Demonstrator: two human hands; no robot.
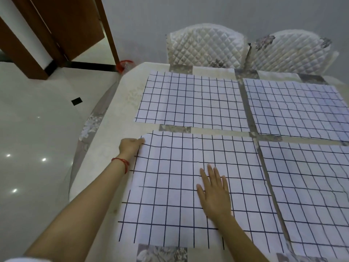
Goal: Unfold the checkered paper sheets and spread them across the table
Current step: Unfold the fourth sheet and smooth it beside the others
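As laid: four checkered sheets [190, 100], two hands [214, 193].

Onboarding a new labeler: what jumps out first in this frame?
Four checkered paper sheets laid in a two-by-two grid over the table. On the near-left sheet, the right hand lies flat mid-sheet while the left hand holds its far-left corner. Two quilted chairs stand at the far edge.

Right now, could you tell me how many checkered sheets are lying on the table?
4: far left sheet, far right sheet, near left sheet under both hands, near right sheet. The frame crops the right edge, so more could be hidden.
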